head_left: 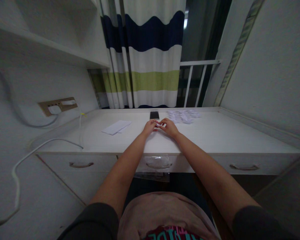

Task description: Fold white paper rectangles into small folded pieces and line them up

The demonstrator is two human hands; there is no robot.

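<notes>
Paper piece (158,125): found between the two hands, over the middle of the counter (215,136). Could not tell whether lifted clear or resting on the surface. Working left to right, noted a pale cable (16,173) against the wall, then a socket panel (62,107) with two white plugs inserted. Recorded overlapping white sheets (116,127) lying flat on the counter, apart from the hands. Next observed the left hand (149,126), with fingers closed on the left side of the paper piece. Saw a dark rectangular object (154,115) just beyond the hands. Then observed the right hand (169,126), just beside the left, with fingertips pinched on the same paper piece. Lastly logged rumpled white pieces (183,116) clustered beyond the right hand, toward the right.
</notes>
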